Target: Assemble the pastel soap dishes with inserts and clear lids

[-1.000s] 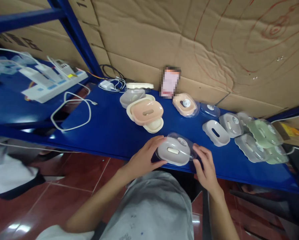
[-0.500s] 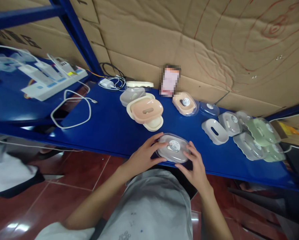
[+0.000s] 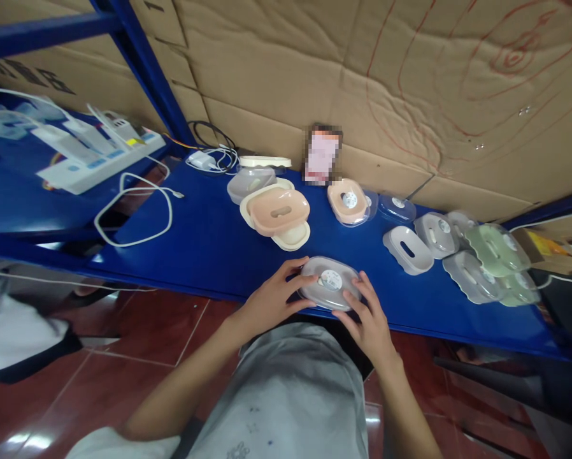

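Observation:
A grey soap dish with a clear lid (image 3: 328, 280) lies at the front edge of the blue shelf (image 3: 204, 248); a round white sticker shows on the lid. My left hand (image 3: 271, 299) grips its left end, fingers curled over the rim. My right hand (image 3: 369, 319) rests on its right end, fingers pressed on the lid. Both hands hold the dish closed, flat on the shelf.
Further back lie a pink dish stacked on cream parts (image 3: 279, 213), a lidded pink dish (image 3: 348, 201), grey dishes (image 3: 407, 250) and green lidded ones (image 3: 499, 248) to the right. White cables (image 3: 133, 210) and a power strip (image 3: 95, 162) sit at the left. Cardboard forms the back wall.
The clear lid, tilted open behind the grey dish a second ago, now lies closed on it. My right hand moved from the lid's edge onto its top.

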### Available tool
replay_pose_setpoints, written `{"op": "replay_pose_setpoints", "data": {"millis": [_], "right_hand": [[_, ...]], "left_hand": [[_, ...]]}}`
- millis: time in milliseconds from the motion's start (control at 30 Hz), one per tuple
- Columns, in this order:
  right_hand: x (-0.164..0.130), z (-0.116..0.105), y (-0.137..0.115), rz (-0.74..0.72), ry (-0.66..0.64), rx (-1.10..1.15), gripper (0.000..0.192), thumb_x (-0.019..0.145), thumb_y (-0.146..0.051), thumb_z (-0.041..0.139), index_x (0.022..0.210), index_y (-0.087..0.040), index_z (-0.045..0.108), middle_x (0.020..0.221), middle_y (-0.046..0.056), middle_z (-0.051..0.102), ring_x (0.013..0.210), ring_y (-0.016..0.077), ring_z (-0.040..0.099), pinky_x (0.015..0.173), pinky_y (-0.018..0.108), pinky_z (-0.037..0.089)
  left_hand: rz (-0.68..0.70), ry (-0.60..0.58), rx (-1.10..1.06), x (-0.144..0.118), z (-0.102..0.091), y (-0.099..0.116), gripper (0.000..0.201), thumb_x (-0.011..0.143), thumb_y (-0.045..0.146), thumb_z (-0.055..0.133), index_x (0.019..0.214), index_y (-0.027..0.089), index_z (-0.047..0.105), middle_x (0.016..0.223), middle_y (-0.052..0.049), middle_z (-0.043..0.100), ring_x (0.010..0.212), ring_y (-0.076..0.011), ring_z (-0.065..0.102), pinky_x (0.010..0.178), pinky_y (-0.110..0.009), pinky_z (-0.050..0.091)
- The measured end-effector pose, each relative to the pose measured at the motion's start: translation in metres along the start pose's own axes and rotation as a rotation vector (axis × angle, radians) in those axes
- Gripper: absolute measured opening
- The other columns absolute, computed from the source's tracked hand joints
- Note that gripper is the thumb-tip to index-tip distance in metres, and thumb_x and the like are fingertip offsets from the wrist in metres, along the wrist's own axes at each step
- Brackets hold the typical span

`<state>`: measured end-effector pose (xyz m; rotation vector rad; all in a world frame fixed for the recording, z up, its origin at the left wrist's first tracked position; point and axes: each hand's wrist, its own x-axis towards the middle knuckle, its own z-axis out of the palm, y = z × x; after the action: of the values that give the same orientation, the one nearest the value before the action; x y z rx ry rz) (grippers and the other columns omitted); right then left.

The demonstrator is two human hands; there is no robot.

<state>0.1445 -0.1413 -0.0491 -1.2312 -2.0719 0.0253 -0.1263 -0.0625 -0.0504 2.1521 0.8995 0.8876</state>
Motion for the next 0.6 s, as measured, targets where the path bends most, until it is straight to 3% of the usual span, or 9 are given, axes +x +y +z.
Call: {"op": "replay_pose_setpoints", "data": {"millis": [100,167,300,367,467,600], "right_hand": [[0.003,-0.012,0.009,-0.018,-0.067,0.006,0.063,0.104,-0.037,0.070,0.162,-0.035,0.047,0.157,0.014,0.056,0.157,0.0375,0.045,0.119,0.062,0.054],[0.008,-0.026,0.029,0.023,-0.078,-0.061,0.055,0.108,-0.043,0.061,0.161,-0.034,0.049,0.159,0.014,0.056,0.155,0.0364,0.049,0.121,0.062,0.050],[0.014,-0.055,0.091,0.346,0.097,-0.418,0.056,0.110,-0.048,0.054,0.160,-0.025,0.052,0.162,0.018,0.055,0.158,0.0420,0.042,0.123,0.073,0.038],[0.011,-0.063,0.111,0.416,0.104,-0.497,0.052,0.109,-0.051,0.054,0.151,-0.023,0.062,0.155,0.018,0.061,0.155,0.0431,0.043,0.122,0.075,0.037],[0.005,-0.063,0.108,0.331,0.026,-0.425,0.041,0.109,-0.048,0.056,0.138,-0.024,0.072,0.140,0.013,0.071,0.145,0.0371,0.052,0.123,0.067,0.041],[0.011,-0.049,0.067,0.262,-0.087,-0.276,0.037,0.106,-0.045,0.063,0.138,-0.029,0.073,0.145,0.008,0.070,0.145,0.0355,0.048,0.123,0.062,0.044]], "left_hand": [[0.005,0.004,0.015,0.000,-0.001,0.001,0.049,0.097,0.034,0.080,0.143,0.034,0.063,0.159,-0.012,0.050,0.145,-0.0304,0.060,0.119,-0.052,0.055],[-0.002,0.003,0.022,0.001,-0.002,0.003,0.047,0.097,0.034,0.080,0.141,0.033,0.063,0.158,-0.012,0.050,0.146,-0.0306,0.059,0.119,-0.051,0.055],[-0.021,-0.002,0.015,0.002,-0.005,0.007,0.043,0.096,0.032,0.080,0.137,0.030,0.065,0.160,-0.011,0.050,0.145,-0.0304,0.059,0.120,-0.051,0.055],[-0.028,-0.015,0.011,0.003,-0.007,0.009,0.046,0.094,0.033,0.083,0.136,0.029,0.065,0.165,-0.012,0.047,0.148,-0.0323,0.057,0.119,-0.052,0.055],[-0.029,-0.057,0.004,0.004,-0.010,0.011,0.048,0.092,0.033,0.084,0.135,0.028,0.064,0.172,-0.013,0.042,0.152,-0.0338,0.053,0.120,-0.054,0.054],[0.018,-0.100,0.019,0.005,-0.013,0.014,0.044,0.091,0.033,0.086,0.130,0.029,0.066,0.167,-0.010,0.051,0.149,-0.0311,0.056,0.122,-0.054,0.051]]}}
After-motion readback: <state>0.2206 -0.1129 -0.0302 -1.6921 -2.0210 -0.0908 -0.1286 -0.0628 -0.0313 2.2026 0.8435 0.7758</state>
